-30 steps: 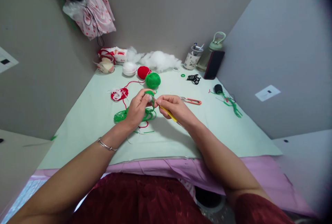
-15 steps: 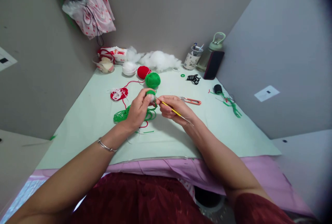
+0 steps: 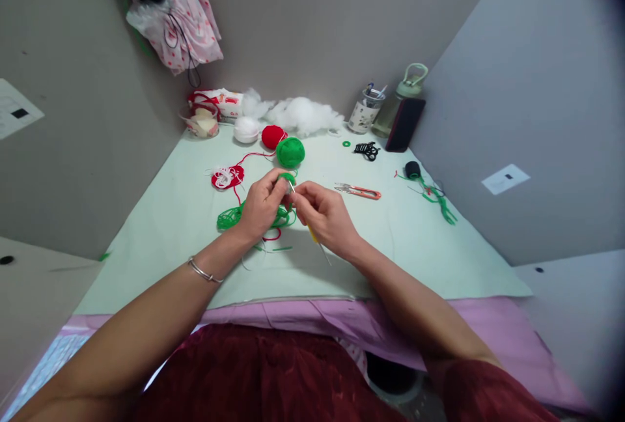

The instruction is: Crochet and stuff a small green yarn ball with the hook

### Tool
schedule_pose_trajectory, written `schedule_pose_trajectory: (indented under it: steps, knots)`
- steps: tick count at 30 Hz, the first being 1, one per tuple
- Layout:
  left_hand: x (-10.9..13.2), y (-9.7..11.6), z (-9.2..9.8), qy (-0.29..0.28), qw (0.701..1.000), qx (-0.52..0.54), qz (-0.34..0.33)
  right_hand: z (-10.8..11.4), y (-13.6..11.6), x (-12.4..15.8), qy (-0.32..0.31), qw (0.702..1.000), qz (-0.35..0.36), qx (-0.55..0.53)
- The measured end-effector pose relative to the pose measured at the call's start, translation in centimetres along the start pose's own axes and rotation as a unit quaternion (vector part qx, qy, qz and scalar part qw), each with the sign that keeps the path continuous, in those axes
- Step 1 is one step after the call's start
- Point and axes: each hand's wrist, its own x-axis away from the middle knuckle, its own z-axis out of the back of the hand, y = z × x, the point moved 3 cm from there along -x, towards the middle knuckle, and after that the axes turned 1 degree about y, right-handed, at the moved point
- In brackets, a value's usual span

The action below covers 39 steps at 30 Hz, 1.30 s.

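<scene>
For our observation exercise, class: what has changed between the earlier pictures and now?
The right hand has turned, swinging the rear end of the yellow hook left and down in view. Nothing was taken up or let go. The left hand still holds the small green piece; the green yarn ball and orange snips stay put.

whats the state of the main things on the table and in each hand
left hand, closed around green piece
right hand, gripping hook
green piece, held, partly hidden
hook, held, handle mostly covered
green ball, wound
red ball, wound
green strands, loose, looped
snips, lying down
stuffing, loose, fluffy
pen cup, upright, holding pens
bottle, upright
</scene>
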Motion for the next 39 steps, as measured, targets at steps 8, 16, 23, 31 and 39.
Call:
schedule_pose_trajectory:
  steps: [8,16,23,31,39]
  knots:
    - [-0.2,-0.3,0.1,0.007,0.999,0.039,0.009,0.3,1.0,-1.0,-0.059,0.997,-0.017,-0.053]
    - [-1.3,-1.3,1.2,0.068,0.994,0.083,0.011,-0.2,0.7,0.0,-0.38,0.896,-0.125,-0.194]
    - [-0.6,-1.1,0.7,0.047,0.997,0.059,0.012,1.8,1.1,-1.8,0.008,0.981,-0.047,-0.186]
    - [0.1,-0.8,-0.4,0.033,0.997,0.069,0.024,1.0,2.0,-1.9,-0.031,0.991,-0.091,-0.094]
    - [0.2,-1.0,-1.1,-0.01,0.989,0.134,0.055,0.9,2.7,-2.2,0.058,0.98,-0.146,-0.123]
